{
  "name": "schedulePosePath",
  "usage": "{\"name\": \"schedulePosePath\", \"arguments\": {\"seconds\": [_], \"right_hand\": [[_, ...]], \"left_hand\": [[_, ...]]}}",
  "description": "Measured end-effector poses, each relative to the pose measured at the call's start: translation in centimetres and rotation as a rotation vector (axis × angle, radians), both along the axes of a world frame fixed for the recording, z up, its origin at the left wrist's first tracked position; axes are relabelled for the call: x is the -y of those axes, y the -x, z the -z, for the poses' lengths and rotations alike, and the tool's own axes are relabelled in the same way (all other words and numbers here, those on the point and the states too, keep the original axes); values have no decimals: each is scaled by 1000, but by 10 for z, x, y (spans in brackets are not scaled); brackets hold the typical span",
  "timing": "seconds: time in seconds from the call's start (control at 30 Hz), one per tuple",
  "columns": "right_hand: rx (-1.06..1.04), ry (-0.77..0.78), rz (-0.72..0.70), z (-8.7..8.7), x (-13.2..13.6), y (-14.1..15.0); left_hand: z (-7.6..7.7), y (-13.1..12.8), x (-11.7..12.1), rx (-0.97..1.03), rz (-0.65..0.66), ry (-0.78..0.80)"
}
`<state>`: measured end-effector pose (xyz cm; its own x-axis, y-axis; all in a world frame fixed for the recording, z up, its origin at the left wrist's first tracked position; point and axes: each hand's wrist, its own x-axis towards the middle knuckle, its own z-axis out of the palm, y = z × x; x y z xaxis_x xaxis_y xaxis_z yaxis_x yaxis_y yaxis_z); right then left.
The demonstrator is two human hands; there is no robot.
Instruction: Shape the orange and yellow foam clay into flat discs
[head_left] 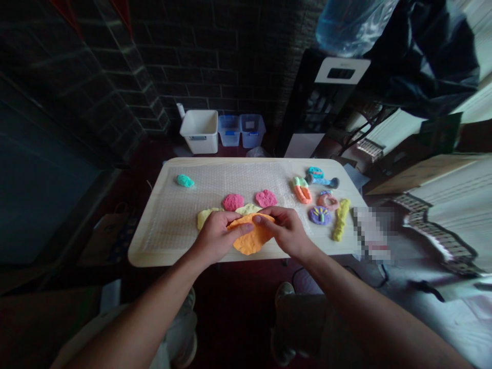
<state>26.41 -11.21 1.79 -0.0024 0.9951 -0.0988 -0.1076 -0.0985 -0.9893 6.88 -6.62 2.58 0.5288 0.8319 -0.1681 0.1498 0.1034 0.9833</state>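
Orange sheet (251, 240), clay-like, thin, ragged-edged, hung between both hands over the table's near side; couldn't tell if its lower edge touched down. Left hand (216, 233) pinched its upper left, right hand (286, 228) its upper right, thumbs on the face, other fingers mostly hidden behind. Step looked like shaping or thinning the sheet by fingertip. To do that well, as I judged it: light, even thumb pressure, small shifts of grip around the rim, lower half supported so its own weight didn't stretch or tear it, no hard tugging apart. Just beyond the grip: two yellow pieces, one (207, 215) past the left hand, one (248, 209) behind the sheet's top edge, both partly covered; hands were best kept clear of them. Past those, two pink lumps (233, 201) side by side, apart. Farther off, left of the grip, a teal lump (185, 180) on bubble wrap (215, 179). Right of the grip, well clear, a purple disc (320, 216) and yellow-green strip (341, 220) on the table (172, 260).
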Motion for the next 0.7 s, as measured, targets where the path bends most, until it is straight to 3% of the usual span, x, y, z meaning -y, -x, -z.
{"name": "schedulePosePath", "arguments": {"seconds": [0.27,0.47,0.7], "right_hand": [[-143,39,29,-3,-1,-1],[-136,51,-51,-2,-1,-3],[-98,50,9,5,3,2]], "left_hand": [[2,-3,-2,191,-54,193],[2,1,-4,134,-81,112],[2,4,-3,38,-78,-17]]}}
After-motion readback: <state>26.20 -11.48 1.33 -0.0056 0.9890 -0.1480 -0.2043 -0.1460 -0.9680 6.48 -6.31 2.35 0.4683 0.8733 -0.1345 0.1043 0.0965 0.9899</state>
